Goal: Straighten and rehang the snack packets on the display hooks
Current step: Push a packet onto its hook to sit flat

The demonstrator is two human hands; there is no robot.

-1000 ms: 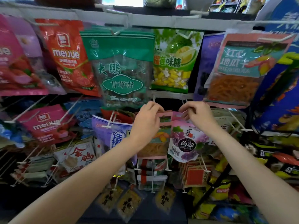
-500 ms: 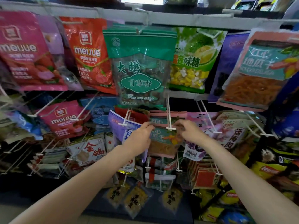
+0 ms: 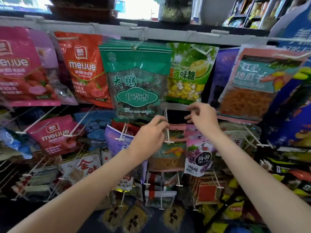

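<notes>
On middle white wire hook (image 3: 167, 130): light, floppy pink-topped sweet-potato packet (image 3: 170, 153); best pinched by stiff header. Left hand (image 3: 149, 138) grip pinching header; right hand (image 3: 202, 119) grip loose, empty.

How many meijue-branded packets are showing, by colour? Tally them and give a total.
Pink: 2 (top-row pink packet, lower pink packet)
Red: 1 (red packet)
Total: 3

Both forearms bare to frame edge; no sleeves visible. Left hand (image 3: 148, 138) and right hand (image 3: 204, 121) ungloved, without rings.
</notes>
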